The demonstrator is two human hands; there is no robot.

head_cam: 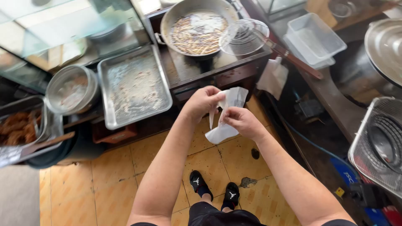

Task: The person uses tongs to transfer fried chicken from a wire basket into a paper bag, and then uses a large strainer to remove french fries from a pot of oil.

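White and crumpled, a thin sheet of tissue paper (228,113) hangs between our two hands near the centre of the view, over the yellow tiled floor (113,184). Our left hand (202,102) pinches the sheet's upper edge between thumb and fingertips, the other fingers curled in. Our right hand (242,122) sits just at four o'clock of the left, fingers closed on the middle of the same sheet, whose lower end droops below both hands.

At twelve o'clock from the hands stands a large round metal pan (197,29) of frothy oil with dark strips in it, and a round wire skimmer with a reddish handle (245,37) rests across its right rim. At ten o'clock lies a rectangular steel tray (134,86) smeared with crumbs, and beside it, further toward nine o'clock, a round metal bowl (72,90). At the far left edge a container of brown fried pieces (19,127) shows. At two o'clock a second white paper (273,77) hangs from the counter edge, with clear plastic tubs (314,39) stacked beyond it. At three o'clock a wire basket (379,144) sits at the right edge. Our black shoes (213,190) are at six o'clock.
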